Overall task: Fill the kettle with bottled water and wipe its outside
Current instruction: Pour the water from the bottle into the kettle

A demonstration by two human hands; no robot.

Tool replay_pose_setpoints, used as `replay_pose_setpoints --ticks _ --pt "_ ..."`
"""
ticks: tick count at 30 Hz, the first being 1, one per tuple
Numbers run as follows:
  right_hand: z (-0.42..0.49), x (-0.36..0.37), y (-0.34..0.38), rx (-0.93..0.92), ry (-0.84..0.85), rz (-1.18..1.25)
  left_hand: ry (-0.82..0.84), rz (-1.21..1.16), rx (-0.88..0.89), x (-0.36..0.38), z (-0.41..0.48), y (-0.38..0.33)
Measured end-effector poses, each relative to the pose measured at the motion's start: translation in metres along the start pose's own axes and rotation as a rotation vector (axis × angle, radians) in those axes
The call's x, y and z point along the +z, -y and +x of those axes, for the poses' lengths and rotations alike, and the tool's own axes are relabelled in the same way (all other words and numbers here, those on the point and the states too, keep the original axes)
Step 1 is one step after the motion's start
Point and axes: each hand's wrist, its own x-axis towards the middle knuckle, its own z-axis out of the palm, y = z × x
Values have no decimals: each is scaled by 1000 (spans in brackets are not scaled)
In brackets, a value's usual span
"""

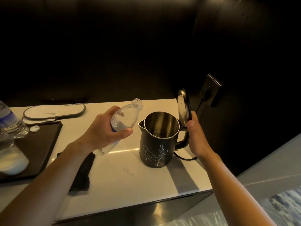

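Observation:
A black kettle point(156, 144) with a white branch pattern stands on the pale counter point(130, 181). Its lid point(184, 108) is swung up and the steel inside shows. My right hand point(196, 136) is wrapped around the kettle handle, thumb up by the lid hinge. My left hand point(105, 129) holds a clear uncapped water bottle point(125, 118), tilted with its mouth up and to the right, just left of the kettle's spout. A dark cloth point(83, 173) lies on the counter under my left forearm.
A black tray point(42, 144) at the left carries a second water bottle point(9, 121), a white bottle cap point(35, 128) and a pale blurred object. A slipper point(53, 110) lies behind it. The kettle's cord point(199, 106) runs to a wall socket point(210, 88) at the back right.

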Motion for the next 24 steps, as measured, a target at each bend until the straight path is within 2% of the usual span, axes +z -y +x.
replay_pose_setpoints --ticks 7,16,24 --pt "1 1 -2 -1 -24 0 318 257 31 -19 30 -12" --pt "2 2 -5 4 -35 -21 499 506 44 -37 60 -34" --pt "1 3 -4 -2 -44 -16 555 653 39 -42 72 -53"
